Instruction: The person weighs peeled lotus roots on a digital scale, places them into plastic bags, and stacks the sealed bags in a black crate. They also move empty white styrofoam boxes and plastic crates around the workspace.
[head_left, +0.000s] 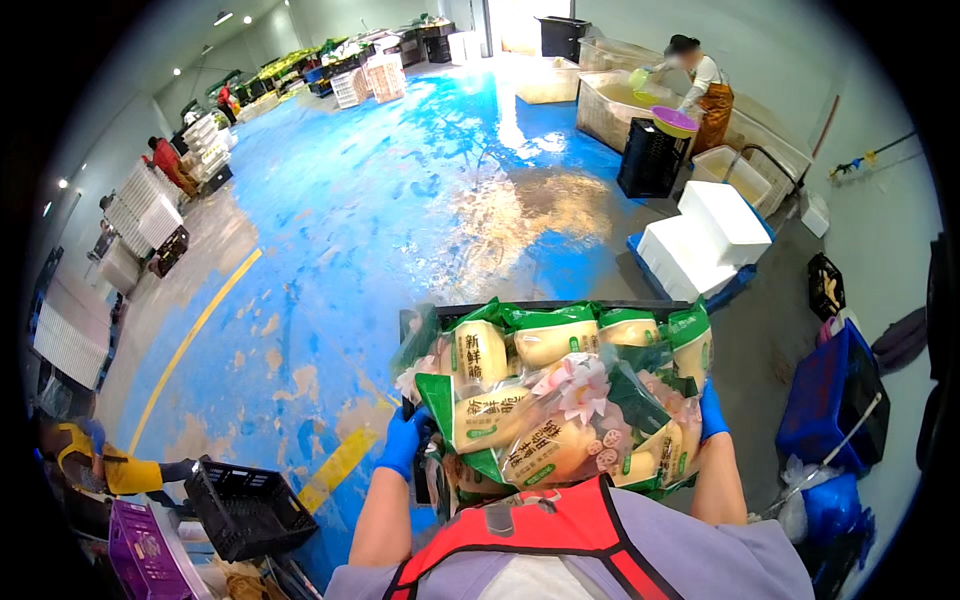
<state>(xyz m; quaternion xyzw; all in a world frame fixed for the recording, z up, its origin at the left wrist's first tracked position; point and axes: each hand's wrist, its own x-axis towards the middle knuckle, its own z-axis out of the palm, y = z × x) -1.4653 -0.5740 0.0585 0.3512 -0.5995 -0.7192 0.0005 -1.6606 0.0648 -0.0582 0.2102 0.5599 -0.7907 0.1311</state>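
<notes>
In front of my body is a black plastic crate (660, 304) heaped with plastic packs of lotus root (484, 416). The packs have green ends, printed pink flowers and writing. My left hand (405, 442), in a blue glove, grips the crate's left side. At the opposite side my right hand (712, 412), also blue-gloved, holds on, with its fingers hidden behind the packs and the crate side. Most of the crate's walls are covered by the bulging packs.
White foam boxes (697, 240) sit on a blue base ahead right. Beyond, a person (709, 90) leans over a large tub (600, 120). A blue bin (817, 405) stands right. At lower left are another person (112, 465), an empty black crate (251, 510) and a purple crate (146, 551).
</notes>
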